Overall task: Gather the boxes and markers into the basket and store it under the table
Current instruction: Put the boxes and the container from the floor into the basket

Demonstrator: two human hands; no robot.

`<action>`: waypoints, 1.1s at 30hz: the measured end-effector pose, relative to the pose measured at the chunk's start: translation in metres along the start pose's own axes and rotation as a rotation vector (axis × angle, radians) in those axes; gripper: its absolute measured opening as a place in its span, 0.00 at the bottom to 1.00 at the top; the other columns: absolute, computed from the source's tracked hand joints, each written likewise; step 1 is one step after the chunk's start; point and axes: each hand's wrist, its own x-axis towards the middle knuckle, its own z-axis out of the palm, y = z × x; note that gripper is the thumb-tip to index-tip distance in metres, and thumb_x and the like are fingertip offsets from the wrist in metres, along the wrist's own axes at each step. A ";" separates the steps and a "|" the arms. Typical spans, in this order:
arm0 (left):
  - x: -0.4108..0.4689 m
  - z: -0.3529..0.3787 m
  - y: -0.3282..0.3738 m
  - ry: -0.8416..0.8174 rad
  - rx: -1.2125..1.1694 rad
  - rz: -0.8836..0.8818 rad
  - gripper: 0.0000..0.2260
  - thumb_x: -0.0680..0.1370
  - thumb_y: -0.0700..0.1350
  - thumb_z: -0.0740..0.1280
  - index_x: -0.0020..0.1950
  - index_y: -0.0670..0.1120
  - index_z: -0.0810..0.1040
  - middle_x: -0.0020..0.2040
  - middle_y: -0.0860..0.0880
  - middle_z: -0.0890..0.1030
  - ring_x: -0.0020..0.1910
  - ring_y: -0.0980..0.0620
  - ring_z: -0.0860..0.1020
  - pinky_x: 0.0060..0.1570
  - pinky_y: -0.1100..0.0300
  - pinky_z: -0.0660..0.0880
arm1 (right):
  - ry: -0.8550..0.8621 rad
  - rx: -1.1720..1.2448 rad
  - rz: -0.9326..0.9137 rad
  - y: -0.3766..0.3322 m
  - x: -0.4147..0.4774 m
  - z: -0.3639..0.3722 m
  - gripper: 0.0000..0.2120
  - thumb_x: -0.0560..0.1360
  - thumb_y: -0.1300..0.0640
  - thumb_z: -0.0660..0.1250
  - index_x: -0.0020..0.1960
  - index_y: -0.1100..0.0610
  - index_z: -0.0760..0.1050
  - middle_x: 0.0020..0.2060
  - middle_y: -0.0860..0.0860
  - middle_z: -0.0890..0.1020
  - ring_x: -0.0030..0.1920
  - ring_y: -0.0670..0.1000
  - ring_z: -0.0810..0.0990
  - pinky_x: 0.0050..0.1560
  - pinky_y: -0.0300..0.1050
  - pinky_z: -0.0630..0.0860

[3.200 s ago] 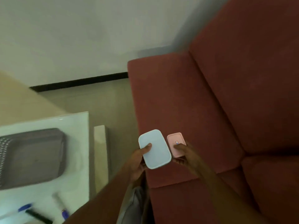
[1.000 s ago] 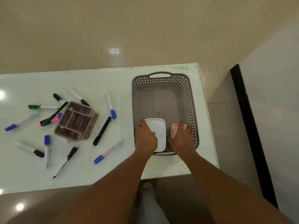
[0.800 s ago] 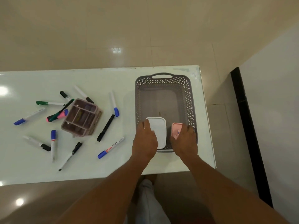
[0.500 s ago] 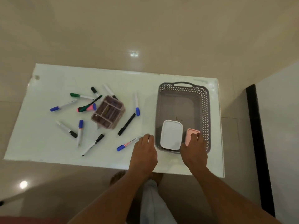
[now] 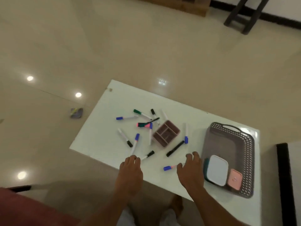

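Head view: both hands, left (image 5: 129, 173) and right (image 5: 189, 172), hover empty with fingers spread over the table (image 5: 104, 128). Two boxes (image 5: 217, 169) lie in the basket (image 5: 247, 154); markers (image 5: 135, 143) lie scattered. Risk: a hasty sweep could roll markers off the near edge.

Dim warm light, floor glare, motion blur.
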 end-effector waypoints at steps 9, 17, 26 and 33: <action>-0.010 -0.105 -0.169 0.060 0.048 -0.145 0.14 0.65 0.40 0.69 0.50 0.46 0.77 0.49 0.49 0.78 0.46 0.47 0.79 0.42 0.54 0.78 | -0.134 -0.004 -0.116 -0.187 -0.033 0.046 0.23 0.77 0.53 0.61 0.70 0.56 0.65 0.76 0.55 0.58 0.75 0.55 0.58 0.67 0.47 0.69; 0.011 -0.164 -0.271 0.077 0.086 -0.317 0.14 0.67 0.39 0.69 0.52 0.45 0.77 0.50 0.49 0.78 0.48 0.47 0.78 0.43 0.53 0.77 | -0.246 -0.064 -0.324 -0.319 -0.020 0.082 0.21 0.77 0.56 0.57 0.70 0.56 0.64 0.77 0.55 0.55 0.75 0.54 0.58 0.66 0.43 0.68; 0.066 -0.211 -0.383 0.028 0.041 -0.362 0.13 0.71 0.41 0.67 0.55 0.45 0.77 0.53 0.47 0.77 0.50 0.45 0.77 0.45 0.52 0.76 | -0.339 -0.047 -0.490 -0.469 0.014 0.129 0.20 0.78 0.56 0.59 0.69 0.56 0.64 0.76 0.52 0.56 0.73 0.52 0.60 0.62 0.45 0.73; 0.148 -0.267 -0.532 -0.074 0.074 -0.136 0.15 0.65 0.40 0.74 0.51 0.44 0.78 0.51 0.45 0.79 0.46 0.43 0.80 0.39 0.51 0.78 | -0.321 0.041 -0.226 -0.602 0.035 0.193 0.26 0.76 0.56 0.61 0.72 0.56 0.62 0.75 0.53 0.59 0.72 0.55 0.63 0.64 0.49 0.73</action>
